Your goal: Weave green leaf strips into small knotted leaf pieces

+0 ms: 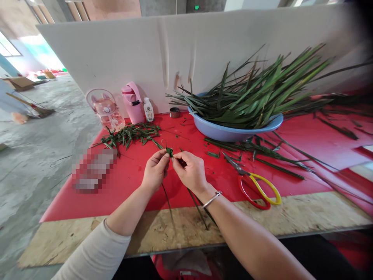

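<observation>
A small green knot of woven leaf (169,151) is pinched between both hands above the red sheet (128,190). My left hand (156,168) grips its left side with thumb and forefinger. On its right side, my right hand (189,170) holds it with closed fingertips, a metal bracelet on the wrist. Thin leaf strips (167,198) trail down below the hands. To the right lie scissors (246,173) with one red and one yellow handle, blades apart. Behind my left hand spreads a pile of woven green leaf pieces (131,135).
A blue basin (233,134) heaped with long green leaves stands at the back right. A clear pink bottle (109,112), a pink flask (134,105), a small white bottle (148,110) and a small round tin (174,112) line the white board (116,58). Loose strips lie at right.
</observation>
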